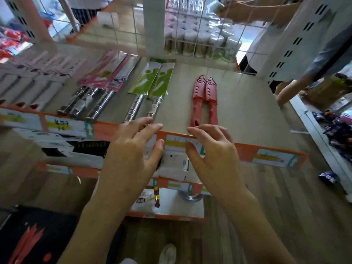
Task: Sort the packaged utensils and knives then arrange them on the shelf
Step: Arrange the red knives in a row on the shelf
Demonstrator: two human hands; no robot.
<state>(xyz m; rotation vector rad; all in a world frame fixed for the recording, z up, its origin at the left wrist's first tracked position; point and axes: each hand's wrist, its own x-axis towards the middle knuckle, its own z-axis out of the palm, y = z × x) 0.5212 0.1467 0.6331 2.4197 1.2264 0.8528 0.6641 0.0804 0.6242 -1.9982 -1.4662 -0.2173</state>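
Red knives point(200, 92) in slotted plastic sheaths lie paired; shelf point(247, 111) smooth.

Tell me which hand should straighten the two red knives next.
Probably right. The right hand sits at the shelf edge just below the handles of the red knives; the left hand lies further over, by the green-packaged knives.

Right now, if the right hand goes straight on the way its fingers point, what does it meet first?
Most likely the handle ends of the two red sheathed knives, lying on the shelf just beyond the right hand. Its height above the shelf is unclear, so it might pass over them.
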